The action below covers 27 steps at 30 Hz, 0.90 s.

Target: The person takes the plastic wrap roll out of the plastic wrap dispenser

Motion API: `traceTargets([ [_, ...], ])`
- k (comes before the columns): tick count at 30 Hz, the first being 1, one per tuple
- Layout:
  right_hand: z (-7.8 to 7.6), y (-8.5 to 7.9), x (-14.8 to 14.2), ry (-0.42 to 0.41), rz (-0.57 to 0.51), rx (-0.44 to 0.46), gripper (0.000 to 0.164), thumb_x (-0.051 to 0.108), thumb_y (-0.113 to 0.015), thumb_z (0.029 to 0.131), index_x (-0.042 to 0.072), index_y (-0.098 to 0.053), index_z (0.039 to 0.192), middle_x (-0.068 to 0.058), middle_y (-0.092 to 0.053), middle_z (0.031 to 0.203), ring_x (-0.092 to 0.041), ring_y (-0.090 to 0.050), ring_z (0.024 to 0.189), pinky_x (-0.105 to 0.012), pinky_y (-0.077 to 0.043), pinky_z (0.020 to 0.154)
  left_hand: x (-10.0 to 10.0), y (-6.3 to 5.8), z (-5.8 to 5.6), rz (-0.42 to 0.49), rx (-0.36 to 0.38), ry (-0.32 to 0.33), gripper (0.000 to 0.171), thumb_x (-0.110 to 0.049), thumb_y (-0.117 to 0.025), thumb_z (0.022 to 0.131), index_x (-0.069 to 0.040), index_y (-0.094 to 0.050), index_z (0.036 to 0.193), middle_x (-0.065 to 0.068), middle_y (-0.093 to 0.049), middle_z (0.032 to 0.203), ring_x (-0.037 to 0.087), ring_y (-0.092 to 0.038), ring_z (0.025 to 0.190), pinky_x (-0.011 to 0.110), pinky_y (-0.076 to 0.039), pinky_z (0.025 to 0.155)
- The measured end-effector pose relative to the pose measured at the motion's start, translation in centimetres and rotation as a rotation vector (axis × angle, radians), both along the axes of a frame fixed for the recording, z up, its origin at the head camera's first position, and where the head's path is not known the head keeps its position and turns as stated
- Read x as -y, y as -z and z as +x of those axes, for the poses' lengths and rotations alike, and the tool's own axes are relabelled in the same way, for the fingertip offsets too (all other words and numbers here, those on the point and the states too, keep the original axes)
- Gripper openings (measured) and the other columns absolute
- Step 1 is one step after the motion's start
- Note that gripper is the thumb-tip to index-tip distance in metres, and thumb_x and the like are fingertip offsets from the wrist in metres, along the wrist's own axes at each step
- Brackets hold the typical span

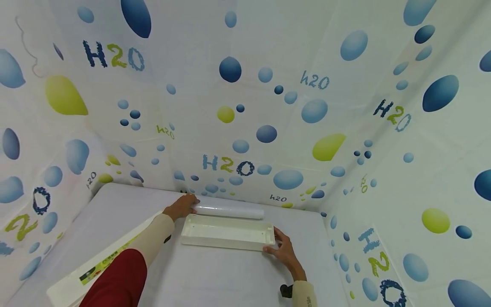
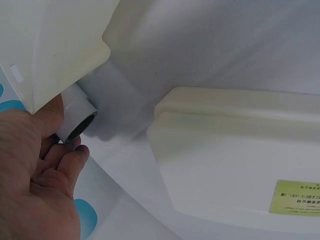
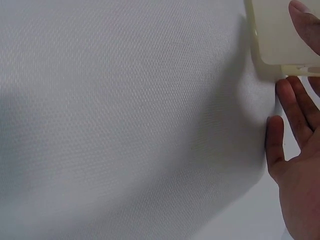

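A roll of clear cling film [image 1: 230, 210] lies along the back of the table, behind a long, cream plastic box [image 1: 222, 243] with an open top. My left hand [image 1: 182, 207] grips the left end of the roll; in the left wrist view, thumb and fingers close around its hollow core end [image 2: 80, 117]. At the box's right end, my right hand [image 1: 283, 251] holds the corner, thumb on the near side and fingers around the end wall. Only the box's corner [image 3: 285, 35] shows in the right wrist view.
Partly under my left arm lies a long cream plastic lid [image 1: 65, 288] with a green-yellow label [image 2: 297, 197]. A white cloth [image 1: 226, 273] covers the table. Curtains [image 1: 199, 106] printed with drops and H2O lettering hang behind and at both sides.
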State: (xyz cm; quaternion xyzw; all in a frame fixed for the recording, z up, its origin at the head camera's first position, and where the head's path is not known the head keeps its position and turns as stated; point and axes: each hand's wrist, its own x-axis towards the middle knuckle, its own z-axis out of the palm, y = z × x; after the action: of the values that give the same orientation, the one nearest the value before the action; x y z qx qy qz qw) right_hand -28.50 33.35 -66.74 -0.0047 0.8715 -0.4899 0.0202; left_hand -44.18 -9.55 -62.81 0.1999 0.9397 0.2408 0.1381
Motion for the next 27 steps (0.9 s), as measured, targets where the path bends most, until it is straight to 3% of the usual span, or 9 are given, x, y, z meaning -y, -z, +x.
traceTargets([
  [10, -0.6, -0.2, -0.1, -0.021, 0.005, -0.013, 0.091, 0.012, -0.094, 0.083, -0.004, -0.048, 0.160, -0.028, -0.059, 0.156, -0.046, -0.062, 0.134, -0.067, -0.050, 0.110, 0.2, 0.0, 0.4, 0.018, 0.002, 0.000, 0.047, -0.014, -0.068, 0.108, 0.009, -0.060, 0.147, 0.033, -0.058, 0.152, 0.054, -0.052, 0.146, 0.064, -0.041, 0.124],
  [15, -0.6, -0.3, -0.2, -0.022, 0.005, 0.004, 0.093, 0.013, -0.094, 0.083, -0.004, -0.047, 0.161, -0.028, -0.058, 0.157, -0.046, -0.061, 0.136, -0.068, -0.049, 0.111, -0.1, 0.0, 0.3, -0.030, -0.148, 0.010, 0.041, -0.022, -0.065, 0.110, 0.008, -0.068, 0.137, 0.028, -0.070, 0.140, 0.050, -0.065, 0.133, 0.063, -0.051, 0.114],
  [21, -1.1, -0.6, -0.4, -0.036, 0.018, 0.004, 0.096, 0.016, -0.096, 0.082, -0.005, -0.047, 0.160, -0.028, -0.059, 0.156, -0.046, -0.062, 0.135, -0.069, -0.049, 0.111, -0.2, -0.4, -0.3, -0.091, -0.411, -0.084, 0.028, -0.020, -0.063, 0.109, 0.001, -0.079, 0.119, 0.017, -0.083, 0.107, 0.035, -0.078, 0.092, 0.050, -0.065, 0.083],
  [24, -1.3, -0.7, -0.5, -0.043, 0.017, 0.006, 0.096, 0.016, -0.097, 0.081, -0.006, -0.047, 0.160, -0.028, -0.060, 0.155, -0.046, -0.062, 0.134, -0.067, -0.049, 0.112, 0.2, -1.3, -0.4, -0.075, -0.497, -0.145, 0.027, -0.021, -0.062, 0.108, -0.001, -0.080, 0.113, 0.013, -0.080, 0.085, 0.023, -0.068, 0.066, 0.039, -0.060, 0.060],
  [27, -1.5, -0.6, -0.6, -0.046, 0.020, 0.016, 0.096, 0.015, -0.096, 0.081, -0.006, -0.046, 0.160, -0.028, -0.062, 0.152, -0.046, -0.062, 0.135, -0.067, -0.049, 0.114, 0.5, -2.6, -0.2, -0.052, -0.552, -0.196, 0.028, -0.023, -0.063, 0.108, -0.001, -0.080, 0.111, 0.006, -0.070, 0.066, 0.016, -0.051, 0.052, 0.030, -0.045, 0.046],
])
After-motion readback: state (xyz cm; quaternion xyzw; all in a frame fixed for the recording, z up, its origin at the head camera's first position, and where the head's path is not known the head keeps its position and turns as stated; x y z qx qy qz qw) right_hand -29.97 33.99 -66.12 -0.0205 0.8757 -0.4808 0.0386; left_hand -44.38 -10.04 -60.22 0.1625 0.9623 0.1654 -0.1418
